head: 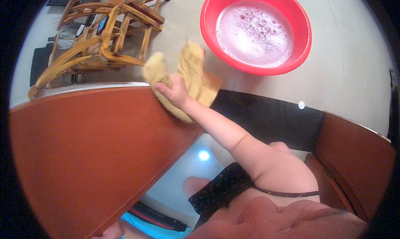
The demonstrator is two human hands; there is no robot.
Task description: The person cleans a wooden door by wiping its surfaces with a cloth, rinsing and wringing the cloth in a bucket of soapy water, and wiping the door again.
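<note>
My right hand (175,90) is shut on a yellow cloth (192,67), which bunches around the fingers and drapes over the top corner of a reddish-brown wooden door (103,145). Part of the cloth is blurred. At the bottom left, my left hand (113,231) lies at the door's lower edge in view, partly cut off by the picture's rim; its grip is unclear. Beyond the cloth, a red plastic basin (207,29) with foamy water (256,35) stands on the tiled floor.
Wooden chairs (107,48) stand at the upper left, with a phone-like object (102,25) on one. A black threshold strip (268,117) crosses the floor towards a reddish-brown door frame (356,142). A small white disc (301,105) lies beside it. Turquoise material (150,228) shows below.
</note>
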